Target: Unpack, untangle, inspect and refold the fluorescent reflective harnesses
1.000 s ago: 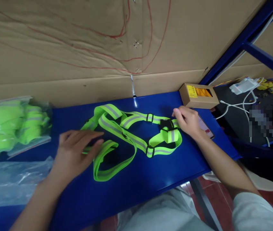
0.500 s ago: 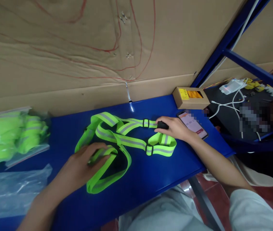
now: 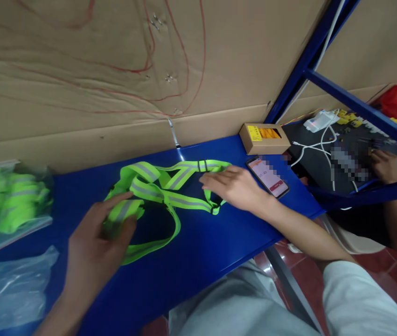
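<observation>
A neon-green reflective strap vest [image 3: 187, 201] with grey stripes and black sliders lies loosely looped on the blue table. My left hand [image 3: 95, 238] is closed around a bunched part of its strap, thumb and fingers on either side. At the vest's right end, my right hand [image 3: 235, 186] reaches over the straps with its fingers close together and bent down on them. What lies under those fingers is hidden, and the black buckle does not show.
Bagged green vests [image 3: 12, 200] lie at the left, above a clear plastic bag [image 3: 12, 289]. A phone [image 3: 268, 176] and a cardboard box [image 3: 264, 139] are on the right. Beyond the blue frame [image 3: 352, 95], another person's hand [image 3: 389, 165] is over a dark table with white cables.
My left hand has shifted left and turned, with the strap bunched in it. My right hand has closed over the vest's end, covering the black buckle. The view has swung slightly right.
</observation>
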`<act>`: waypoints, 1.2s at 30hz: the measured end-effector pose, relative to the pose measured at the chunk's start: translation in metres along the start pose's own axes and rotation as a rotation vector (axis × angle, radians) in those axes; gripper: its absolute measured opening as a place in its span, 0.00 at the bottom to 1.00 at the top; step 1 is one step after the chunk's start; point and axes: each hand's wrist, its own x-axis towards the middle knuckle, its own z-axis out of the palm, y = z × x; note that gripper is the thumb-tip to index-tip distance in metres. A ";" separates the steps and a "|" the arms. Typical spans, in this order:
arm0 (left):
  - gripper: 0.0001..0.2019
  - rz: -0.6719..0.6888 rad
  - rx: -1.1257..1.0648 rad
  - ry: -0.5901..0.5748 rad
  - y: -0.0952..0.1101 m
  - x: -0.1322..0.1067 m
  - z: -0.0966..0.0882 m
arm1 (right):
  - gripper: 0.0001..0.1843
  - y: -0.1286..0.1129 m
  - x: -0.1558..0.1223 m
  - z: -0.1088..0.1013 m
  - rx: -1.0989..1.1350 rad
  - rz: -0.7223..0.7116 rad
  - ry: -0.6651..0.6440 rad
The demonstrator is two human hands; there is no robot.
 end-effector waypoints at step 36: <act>0.17 -0.389 -0.417 0.102 -0.013 0.000 0.015 | 0.11 0.009 -0.010 0.039 0.790 0.641 0.572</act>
